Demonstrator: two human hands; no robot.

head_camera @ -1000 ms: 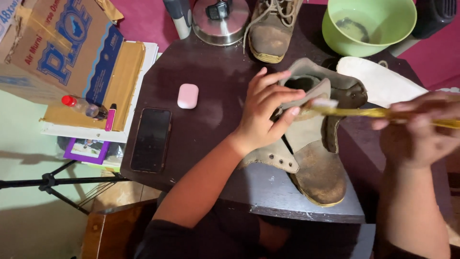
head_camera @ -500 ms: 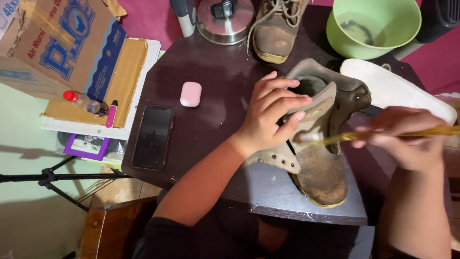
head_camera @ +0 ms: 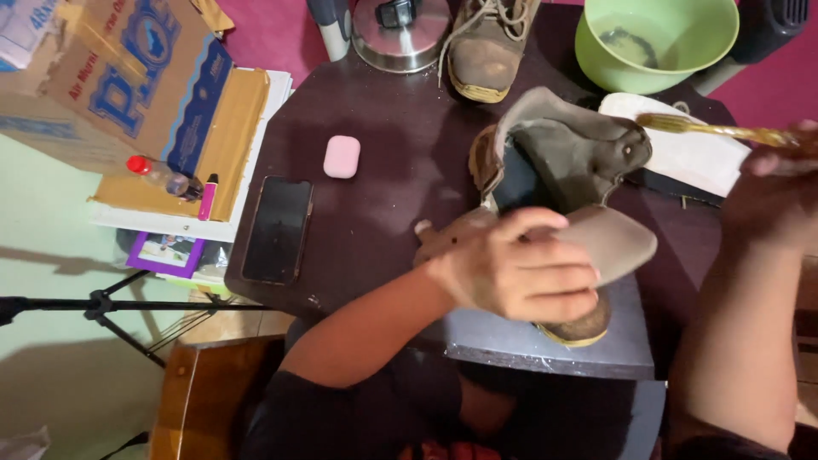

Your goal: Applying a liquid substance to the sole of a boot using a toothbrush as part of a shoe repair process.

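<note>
— Moved since half a second ago?
— Left hand (head_camera: 520,273) slid from the boot's opening down to its near part, now closed around the tongue flap and upper. Right hand (head_camera: 771,192) swung away to the far right, lifting the toothbrush (head_camera: 711,129) off the leather.

— Starting at the far left?
— Cardboard box (head_camera: 111,77) at the top left corner, resting on a stack of papers and flat packets. Small bottle with a red cap (head_camera: 158,175) lying just below it, a slim pink tube beside that. Black tripod (head_camera: 94,307) down on the floor.

— On the dark table (head_camera: 383,196)?
— Black phone (head_camera: 278,228) face up near the left edge. Pink earbud case (head_camera: 342,157) just beyond it, apart from the phone. Round metal lid (head_camera: 400,34) at the far edge, with a second brown boot (head_camera: 486,47) standing right of it.

— And the boot being handled?
— Brown suede boot (head_camera: 562,170) lying on its side in the middle, opening turned up, sole toward the near table edge. Fingers curled over the flap, thumb underneath, a firm grasp.

— Further right?
— Green bowl (head_camera: 656,43) at the far edge, something dark inside, too small to tell. White insole (head_camera: 682,153) lying flat beyond the boot. Toothbrush with a clear yellow handle held over it, bristles pointing left, clear of the boot. Right hand blurred, closed on the handle; exact finger placement not clear.
</note>
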